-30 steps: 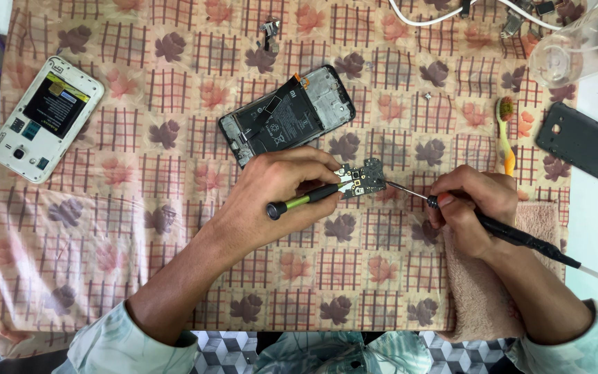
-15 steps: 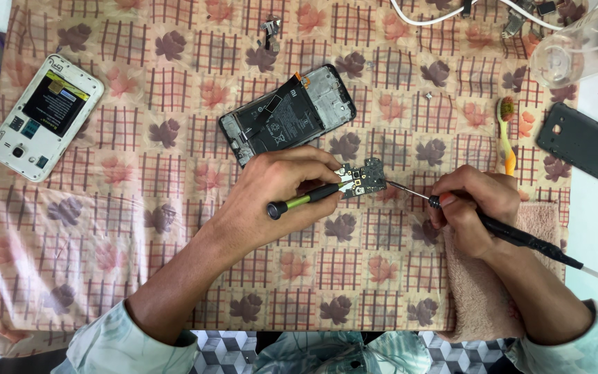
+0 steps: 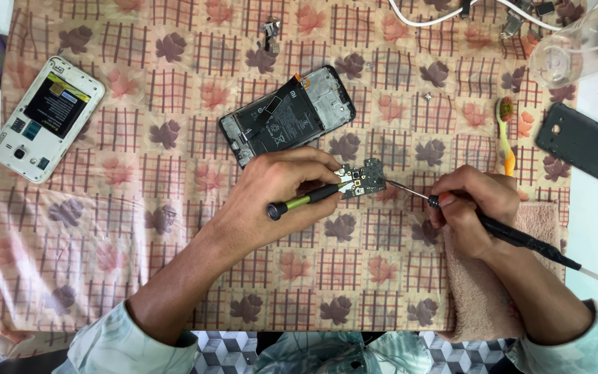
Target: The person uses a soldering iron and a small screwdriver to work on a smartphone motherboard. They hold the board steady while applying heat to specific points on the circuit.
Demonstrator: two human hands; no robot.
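Seemingly, soldering iron (image 3: pixel 500 232) tip points left toward board (image 3: pixel 363 180).

Bare cloth (image 3: pixel 174 228) lies open leftward; opened phone (image 3: pixel 286 116) blocks just above the hands.

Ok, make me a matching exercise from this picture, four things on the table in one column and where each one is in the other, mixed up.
Things:
1. white phone
2. toothbrush
3. small circuit board
4. black back cover

Places:
A. far right, off the cloth
B. between the two hands
C. far left edge of the cloth
D. right part of the cloth, above the right hand

Pairs: 1-C, 2-D, 3-B, 4-A
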